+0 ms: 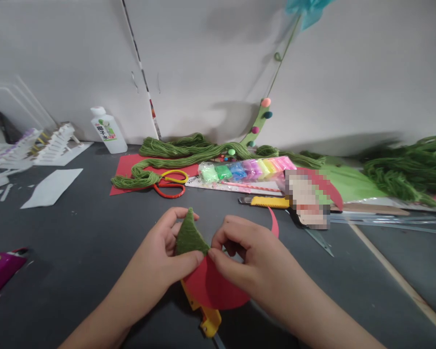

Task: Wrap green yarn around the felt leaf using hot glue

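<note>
Both hands meet at the middle of the dark table (76, 252). My left hand (167, 247) pinches a green yarn-covered pointed piece (189, 237) from the left, thumb under its lower edge. My right hand (241, 252) pinches the same piece at its lower right corner, where it meets a red rounded paper shape (210, 288) lying beneath. A red curved strip (275, 223) shows behind my right hand. A yellow tool (207, 317), partly hidden, lies under the red paper.
Green yarn skeins (181, 150), red-and-yellow scissors (170, 184), a pack of coloured clay (243, 169), a yellow utility knife (265, 201) and a white glue bottle (109, 130) sit at the back. More yarn (410, 169) is at the right, white paper scraps (51, 186) at the left, a magenta object (0, 271) at the left edge.
</note>
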`<state>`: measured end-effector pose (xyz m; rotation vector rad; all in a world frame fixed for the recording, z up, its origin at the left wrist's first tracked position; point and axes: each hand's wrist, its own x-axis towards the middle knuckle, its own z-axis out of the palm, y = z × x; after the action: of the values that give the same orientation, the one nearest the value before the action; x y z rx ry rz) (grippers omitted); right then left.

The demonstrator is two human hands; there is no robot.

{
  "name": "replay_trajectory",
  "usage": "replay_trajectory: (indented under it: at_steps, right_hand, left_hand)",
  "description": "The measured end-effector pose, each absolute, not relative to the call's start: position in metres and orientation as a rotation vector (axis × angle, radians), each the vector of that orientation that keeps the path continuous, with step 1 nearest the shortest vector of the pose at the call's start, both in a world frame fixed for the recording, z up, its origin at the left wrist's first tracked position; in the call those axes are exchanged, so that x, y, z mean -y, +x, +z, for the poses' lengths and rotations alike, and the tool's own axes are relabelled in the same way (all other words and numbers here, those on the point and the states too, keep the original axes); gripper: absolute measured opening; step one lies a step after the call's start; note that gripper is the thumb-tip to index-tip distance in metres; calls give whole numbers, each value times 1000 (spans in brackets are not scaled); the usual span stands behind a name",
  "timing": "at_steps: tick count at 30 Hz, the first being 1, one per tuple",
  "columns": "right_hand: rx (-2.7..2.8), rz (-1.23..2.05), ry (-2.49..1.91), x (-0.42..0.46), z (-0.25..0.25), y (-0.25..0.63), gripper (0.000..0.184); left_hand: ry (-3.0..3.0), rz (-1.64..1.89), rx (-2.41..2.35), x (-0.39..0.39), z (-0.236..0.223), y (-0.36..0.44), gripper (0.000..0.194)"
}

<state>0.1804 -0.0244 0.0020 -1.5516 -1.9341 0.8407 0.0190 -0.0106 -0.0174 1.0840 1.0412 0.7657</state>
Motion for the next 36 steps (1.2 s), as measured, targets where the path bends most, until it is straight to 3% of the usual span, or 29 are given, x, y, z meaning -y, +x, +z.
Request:
replay_trajectory:
  at_steps: [26,30,36]
  right_hand:
    - [2066,811,-1548,22,0,182,14]
    - [2054,746,-1501,23,0,182,9]
    - [2129,652,-1378,28,2,184,17]
  left_hand:
    - [1296,645,-1154,12,-13,18,42]
    - [1262,723,-1164,9,-15,17,40]
    - [1195,952,-1204,-1,-24,13,39]
